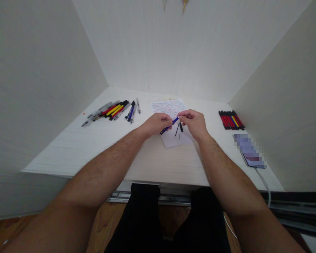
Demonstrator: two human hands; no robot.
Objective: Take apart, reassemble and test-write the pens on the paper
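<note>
A blue pen barrel (pixel 175 120) slants up to the right between my two hands over the paper. My left hand (pixel 159 124) is closed around its middle, with the dark lower end (pixel 162 132) sticking out below the fingers. At the upper end, the fingertips of my right hand (pixel 193 121) pinch the barrel's tip; whether a smaller part is also between them is hidden. Just beneath my hands a thin black refill (pixel 177 129), a black pen part (pixel 181 127) and a small greyish piece, maybe a spring (pixel 179 136), lie on the white paper (pixel 171 141).
Left on the white table (pixel 94 151) lies a pile of red, yellow and clear pens (pixel 113 109), with blue and clear ones (pixel 131 111) beside it. At right, several red pens, one yellow and one blue, form a row (pixel 231 120) near a cabled phone (pixel 249 151). Walls enclose three sides.
</note>
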